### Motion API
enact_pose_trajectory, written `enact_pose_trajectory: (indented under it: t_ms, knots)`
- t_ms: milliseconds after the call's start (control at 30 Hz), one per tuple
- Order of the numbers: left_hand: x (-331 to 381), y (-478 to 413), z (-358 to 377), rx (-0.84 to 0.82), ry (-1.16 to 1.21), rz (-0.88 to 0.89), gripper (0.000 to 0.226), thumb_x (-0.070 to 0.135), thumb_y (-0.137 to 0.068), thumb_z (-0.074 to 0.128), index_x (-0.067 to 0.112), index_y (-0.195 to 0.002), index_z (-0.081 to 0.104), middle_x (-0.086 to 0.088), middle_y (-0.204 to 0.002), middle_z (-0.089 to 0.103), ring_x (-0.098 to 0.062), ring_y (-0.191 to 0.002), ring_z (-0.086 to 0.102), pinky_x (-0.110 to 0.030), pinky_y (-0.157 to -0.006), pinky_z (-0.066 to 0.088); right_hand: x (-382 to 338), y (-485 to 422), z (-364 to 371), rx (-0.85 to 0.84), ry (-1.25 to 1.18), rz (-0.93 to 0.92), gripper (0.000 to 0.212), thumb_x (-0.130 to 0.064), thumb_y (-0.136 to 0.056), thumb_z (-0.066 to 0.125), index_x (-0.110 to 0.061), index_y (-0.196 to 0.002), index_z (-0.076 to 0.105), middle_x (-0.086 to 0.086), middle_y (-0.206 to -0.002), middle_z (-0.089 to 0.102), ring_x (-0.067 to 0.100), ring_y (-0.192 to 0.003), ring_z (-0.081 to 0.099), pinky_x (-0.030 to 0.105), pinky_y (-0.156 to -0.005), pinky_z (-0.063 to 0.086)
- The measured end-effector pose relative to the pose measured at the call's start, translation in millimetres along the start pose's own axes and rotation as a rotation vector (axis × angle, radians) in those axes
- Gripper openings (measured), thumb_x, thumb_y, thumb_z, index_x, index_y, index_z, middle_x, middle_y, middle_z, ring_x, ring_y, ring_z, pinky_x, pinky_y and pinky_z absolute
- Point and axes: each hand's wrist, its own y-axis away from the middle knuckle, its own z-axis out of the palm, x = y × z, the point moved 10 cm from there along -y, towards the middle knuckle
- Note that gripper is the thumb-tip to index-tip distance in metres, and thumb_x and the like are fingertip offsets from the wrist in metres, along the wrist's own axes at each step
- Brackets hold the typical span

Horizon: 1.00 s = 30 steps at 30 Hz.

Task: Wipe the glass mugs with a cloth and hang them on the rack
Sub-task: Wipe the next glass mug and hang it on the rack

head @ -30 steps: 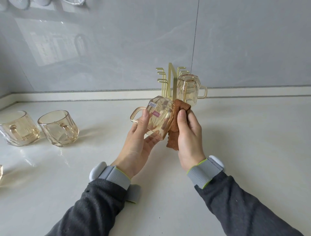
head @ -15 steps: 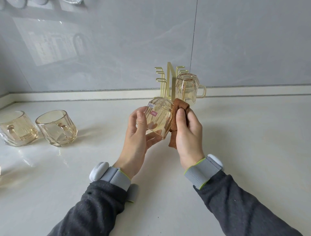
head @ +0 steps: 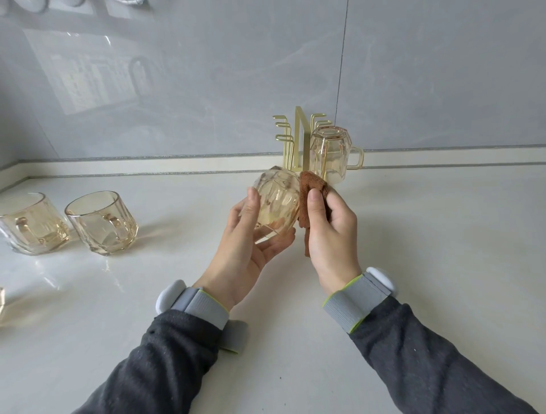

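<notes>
Both forearms reach in from below, dark sleeves (head: 165,354), grey wrist bands (head: 204,304). Left hand (head: 245,245) palm up, thumb and fingers curled round mug (head: 277,204). Right hand (head: 331,236) just beside it, thumb up, pinching cloth (head: 310,189) against the mug's side.

Before you lies a pale, glossy counter (head: 413,266). Behind it a low ledge (head: 147,165) of the same colour runs along a grey wall (head: 221,74) of large tiles, with one vertical joint (head: 342,59). On the wall's left part you see a bright window reflection (head: 88,74). White rounded objects (head: 35,3) are cut off at the top edge.
</notes>
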Motion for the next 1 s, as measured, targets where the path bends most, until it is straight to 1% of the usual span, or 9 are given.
enact_pose_trajectory:
  t_ms: [133,267,333,400,500,700,800,867,1000]
  knots:
    - [-9.8,0.3,4.3,-0.046,0.036,-0.1,0.075,0.07,-0.086,0.057,0.024,-0.145,0.056,-0.015,-0.112,0.072,-0.028,-0.083,0.075,-0.036,-0.085,0.062,-5.7,-1.8,-6.9,0.044,0.057,-0.054,0.025,-0.031,-0.104,0.048,-0.016,-0.107,0.069,-0.013,-0.078,0.065,0.008,-0.072,0.059,0.033,-0.073,0.052]
    - [-13.9,2.2,9.6,-0.082,0.01,-0.132,0.074,0.07,-0.083,0.057,0.025,-0.142,0.059,-0.016,-0.114,0.073,-0.029,-0.091,0.075,-0.036,-0.086,0.063,-7.4,-2.1,-6.8,0.027,0.092,-0.051,0.022,-0.03,-0.105,0.048,-0.02,-0.105,0.067,-0.005,-0.079,0.065,0.004,-0.069,0.054,0.034,-0.07,0.051]
    - [-13.4,3.2,9.3,-0.076,0.003,-0.136,0.072,0.069,-0.083,0.058,0.025,-0.141,0.059,-0.015,-0.115,0.074,-0.028,-0.093,0.075,-0.038,-0.091,0.062,-6.8,-0.8,-0.4,-0.023,0.128,-0.065,0.03,-0.035,-0.103,0.047,-0.019,-0.116,0.069,0.001,-0.105,0.071,0.003,-0.093,0.06,0.041,-0.091,0.054]
    - [-12.6,3.1,7.8,-0.064,0.013,-0.128,0.07,0.068,-0.087,0.057,0.024,-0.141,0.059,-0.013,-0.114,0.074,-0.027,-0.096,0.074,-0.04,-0.095,0.06,-11.0,1.2,5.0,-0.063,0.188,-0.152,0.038,-0.032,-0.102,0.047,-0.019,-0.135,0.063,-0.001,-0.139,0.062,0.005,-0.129,0.052,0.037,-0.114,0.041]
    - [-9.2,3.3,4.6,-0.046,0.056,-0.106,0.065,0.065,-0.092,0.055,0.02,-0.139,0.059,-0.007,-0.103,0.078,-0.022,-0.093,0.075,-0.036,-0.087,0.064,-22.7,8.7,18.4,-0.15,0.305,-0.321,0.041,-0.022,-0.102,0.05,-0.016,-0.143,0.056,-0.002,-0.156,0.043,0.011,-0.149,0.032,0.026,-0.121,0.026]
    - [-3.1,3.5,-5.5,0.013,0.103,-0.065,0.068,0.068,-0.1,0.042,0.015,-0.138,0.061,-0.006,-0.106,0.079,-0.019,-0.088,0.077,-0.027,-0.073,0.062,-32.9,33.5,52.5,-0.375,0.457,-0.58,0.042,-0.019,-0.099,0.049,-0.012,-0.139,0.06,0.001,-0.155,0.043,0.025,-0.15,0.03,0.023,-0.121,0.022]
    - [0.3,2.8,-10.5,0.048,0.153,-0.035,0.074,0.07,-0.1,0.038,0.014,-0.142,0.061,-0.006,-0.125,0.075,-0.018,-0.109,0.075,-0.024,-0.076,0.061,-37.2,41.6,57.2,-0.4,0.474,-0.67,0.042,-0.002,-0.094,0.056,-0.011,-0.134,0.064,0.0,-0.15,0.048,0.027,-0.147,0.037,0.024,-0.119,0.028]
    - [1.4,2.7,-10.8,0.059,0.182,-0.032,0.077,0.073,-0.098,0.038,0.014,-0.144,0.059,-0.007,-0.127,0.074,-0.018,-0.112,0.074,-0.024,-0.075,0.061,-40.9,42.7,55.7,-0.374,0.484,-0.709,0.042,0.002,-0.092,0.056,-0.009,-0.132,0.066,0.002,-0.148,0.051,0.029,-0.144,0.041,0.024,-0.118,0.03]
    - [2.2,3.7,-4.2,0.007,0.202,-0.022,0.064,0.068,-0.099,0.042,0.016,-0.128,0.066,-0.009,-0.107,0.079,-0.019,-0.09,0.079,-0.026,-0.072,0.062,-46.3,40.6,47.2,-0.287,0.483,-0.71,0.041,-0.006,-0.097,0.045,-0.005,-0.133,0.064,0.007,-0.148,0.051,0.03,-0.143,0.043,0.028,-0.119,0.032]
